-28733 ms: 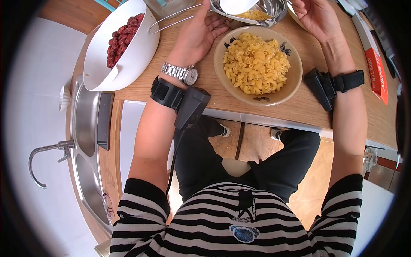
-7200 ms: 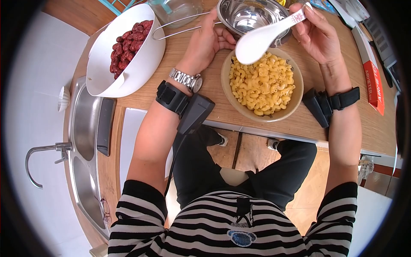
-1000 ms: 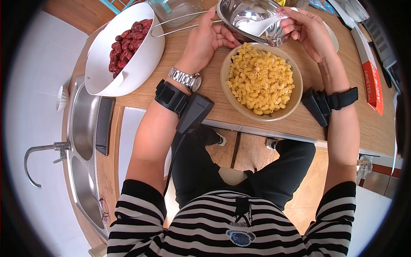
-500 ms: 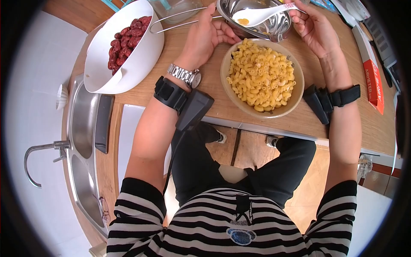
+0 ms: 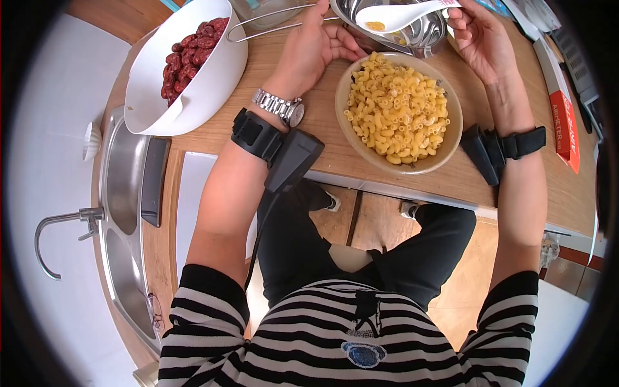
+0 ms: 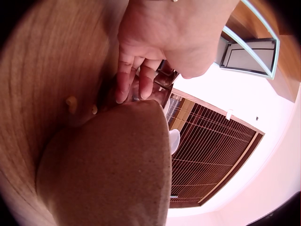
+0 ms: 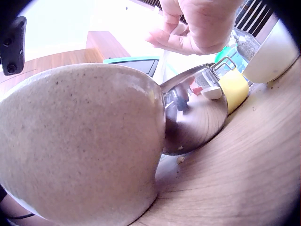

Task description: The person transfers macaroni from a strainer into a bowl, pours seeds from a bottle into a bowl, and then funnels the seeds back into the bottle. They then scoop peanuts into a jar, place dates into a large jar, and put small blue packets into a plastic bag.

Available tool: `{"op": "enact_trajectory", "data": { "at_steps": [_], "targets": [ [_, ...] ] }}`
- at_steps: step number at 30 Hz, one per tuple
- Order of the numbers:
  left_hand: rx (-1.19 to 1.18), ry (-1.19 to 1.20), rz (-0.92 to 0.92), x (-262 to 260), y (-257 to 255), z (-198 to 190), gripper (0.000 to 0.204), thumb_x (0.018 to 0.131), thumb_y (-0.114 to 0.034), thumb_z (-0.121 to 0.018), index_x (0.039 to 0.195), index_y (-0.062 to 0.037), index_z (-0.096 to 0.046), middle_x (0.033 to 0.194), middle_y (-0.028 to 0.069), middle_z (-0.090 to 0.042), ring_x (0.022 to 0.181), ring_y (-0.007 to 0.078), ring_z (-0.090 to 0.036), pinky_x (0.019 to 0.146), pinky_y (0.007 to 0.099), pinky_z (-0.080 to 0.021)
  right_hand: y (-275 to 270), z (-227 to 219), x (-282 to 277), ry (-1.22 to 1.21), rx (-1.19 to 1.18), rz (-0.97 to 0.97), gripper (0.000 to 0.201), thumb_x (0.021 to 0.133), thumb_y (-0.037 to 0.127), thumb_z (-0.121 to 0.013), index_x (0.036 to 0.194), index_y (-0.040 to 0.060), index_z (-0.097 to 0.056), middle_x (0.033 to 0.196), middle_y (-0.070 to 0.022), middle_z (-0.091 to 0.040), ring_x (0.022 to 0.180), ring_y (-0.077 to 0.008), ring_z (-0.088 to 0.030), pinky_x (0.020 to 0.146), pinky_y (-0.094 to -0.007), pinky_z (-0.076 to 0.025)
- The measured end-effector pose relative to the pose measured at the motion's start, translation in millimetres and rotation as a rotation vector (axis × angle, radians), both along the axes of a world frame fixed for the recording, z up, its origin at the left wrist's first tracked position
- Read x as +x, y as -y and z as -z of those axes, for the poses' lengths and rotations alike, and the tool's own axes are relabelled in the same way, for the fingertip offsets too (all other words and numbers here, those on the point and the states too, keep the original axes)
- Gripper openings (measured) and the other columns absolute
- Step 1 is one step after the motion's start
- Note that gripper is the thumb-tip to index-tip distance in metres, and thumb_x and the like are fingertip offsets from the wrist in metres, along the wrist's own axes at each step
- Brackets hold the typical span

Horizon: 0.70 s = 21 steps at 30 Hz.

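Observation:
A steel bowl [image 5: 429, 42] with a long wire handle [image 5: 267, 30] stands just beyond a beige ceramic bowl [image 5: 343, 109] heaped with elbow macaroni [image 5: 400, 106]. My left hand [image 5: 306, 55] holds the steel bowl at its handle side, thumb up by the rim and fingers against its wall. My right hand [image 5: 483, 42] pinches the tip of a white spoon [image 5: 403, 17] over the steel bowl. A little yellow pasta [image 5: 374, 26] lies in the spoon. In the right wrist view the ceramic bowl [image 7: 80, 141] covers part of the steel bowl [image 7: 197, 117].
On the left stands a white basket [image 5: 219, 84] of red dates [image 5: 193, 58], with the sink [image 5: 122, 174] beyond. A red AIRMETER box [image 5: 565, 132] lies at right. Stray pasta bits [image 6: 71, 104] lie on the table by the ceramic bowl.
Over the last second the spoon has risen from inside the steel bowl, now carrying pasta. Earlier it hung over the macaroni. Since the oldest frame the steel bowl's pasta has dwindled and the macaroni heap has grown.

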State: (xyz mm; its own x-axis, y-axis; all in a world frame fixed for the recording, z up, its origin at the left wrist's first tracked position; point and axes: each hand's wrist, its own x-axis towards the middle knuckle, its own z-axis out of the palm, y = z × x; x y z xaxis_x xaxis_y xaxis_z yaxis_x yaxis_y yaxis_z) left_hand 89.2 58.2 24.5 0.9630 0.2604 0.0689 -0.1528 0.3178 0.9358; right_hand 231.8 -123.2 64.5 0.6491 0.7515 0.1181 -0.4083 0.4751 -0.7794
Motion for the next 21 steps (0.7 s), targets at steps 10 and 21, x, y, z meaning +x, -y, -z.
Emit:
{"op": "enact_trajectory", "data": {
  "at_steps": [10,21],
  "targets": [
    [0.023,-0.031,-0.024,-1,1,-3,0.044,0.089,-0.039,-0.026,0.100,-0.0010,-0.045,0.064,0.0085,-0.054,0.060,0.0166,-0.054,0.060,0.0286,-0.047,0,-2,-2,0.001,0.016,0.015,0.018,0.082,0.011,-0.045,0.082,-0.0057,-0.052,0.058,-0.0078,-0.057,0.044,-0.0098,-0.054,0.037,-0.0129,-0.043],
    [0.110,0.016,-0.066,2,-1,6,0.047,0.086,-0.042,-0.029,0.095,0.0011,-0.048,0.064,0.0115,-0.055,0.062,0.0213,-0.057,0.060,0.0289,-0.046,8,14,20,0.179,0.060,-0.107,0.030,0.086,0.017,-0.041,0.104,-0.0057,-0.048,0.061,-0.0008,-0.051,0.046,-0.0030,-0.043,0.039,-0.0117,-0.036]
  ]
}}
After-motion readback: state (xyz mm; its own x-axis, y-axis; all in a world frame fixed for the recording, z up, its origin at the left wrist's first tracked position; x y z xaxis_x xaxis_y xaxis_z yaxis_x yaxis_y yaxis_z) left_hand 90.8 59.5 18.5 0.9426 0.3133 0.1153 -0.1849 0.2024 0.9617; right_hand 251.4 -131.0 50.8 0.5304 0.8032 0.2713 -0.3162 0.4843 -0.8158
